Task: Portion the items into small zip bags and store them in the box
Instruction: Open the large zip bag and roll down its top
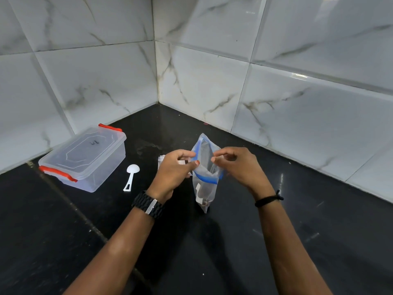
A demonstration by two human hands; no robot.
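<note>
Two hands work one bag: the left hand (174, 167) and right hand (236, 165) each pinch a side of the blue-zipped zip bag (205, 184), holding its mouth apart above the black counter (297, 231). A little dark content sits at its bottom. Outward, the white scoop (130, 176) lies idle and the box (85, 158) stays lidded, so sealing and storing seem left.

Upright open blue-zip bag (205, 184); lidded clear box (85, 158).
</note>
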